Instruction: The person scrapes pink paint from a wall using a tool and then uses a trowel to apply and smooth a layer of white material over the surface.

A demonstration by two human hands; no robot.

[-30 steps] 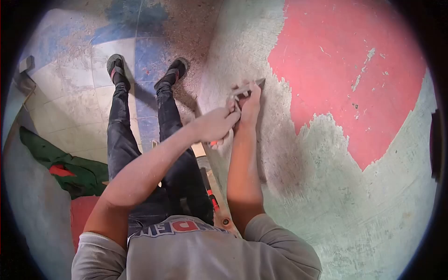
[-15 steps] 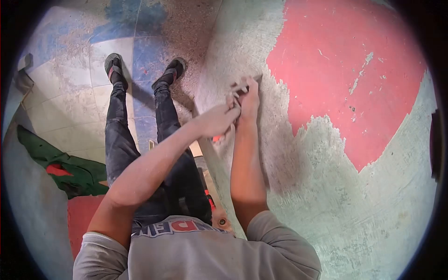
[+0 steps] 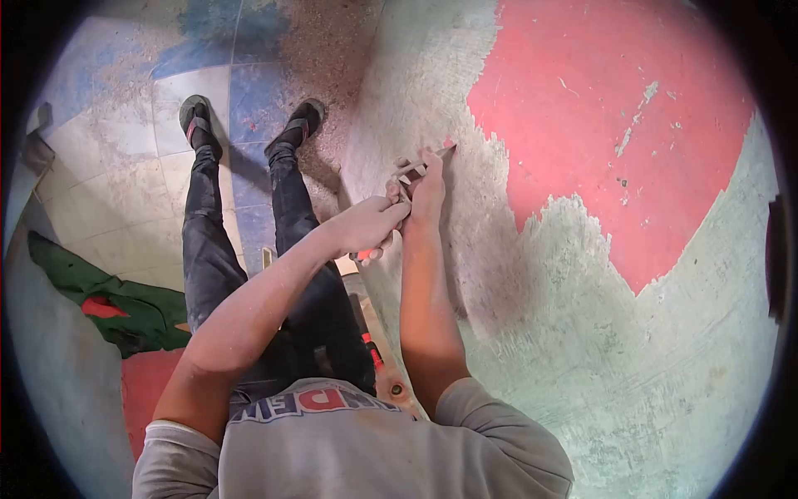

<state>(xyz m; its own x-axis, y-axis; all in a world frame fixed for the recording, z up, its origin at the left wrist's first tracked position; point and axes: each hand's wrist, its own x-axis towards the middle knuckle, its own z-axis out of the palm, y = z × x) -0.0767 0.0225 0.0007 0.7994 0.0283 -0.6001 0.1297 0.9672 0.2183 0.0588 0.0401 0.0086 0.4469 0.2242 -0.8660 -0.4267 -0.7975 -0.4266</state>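
A scraper (image 3: 447, 153) with a dark, pointed blade rests against the wall (image 3: 490, 274). My left hand (image 3: 370, 224), its fingers curled, grips the rear part, where a red-orange end (image 3: 363, 254) shows below the palm. Farther forward, my right hand (image 3: 426, 195) is closed around the scraper close to its blade. Pale dust coats both hands. Much of the tool between them is hidden by my fingers. A small pink spot shows beside the blade tip.
Ragged-edged pink paint (image 3: 615, 125) covers the wall's upper right. Dust and debris lie on the blue and white tiled floor (image 3: 125, 183). Green cloth (image 3: 100, 287) lies at left. A wooden piece (image 3: 397, 389) and a red-and-black object (image 3: 373, 353) sit beside my legs.
Both hands and the scraper have shifted a little left and down in view. More of the blade tip and the red-orange end shows now.
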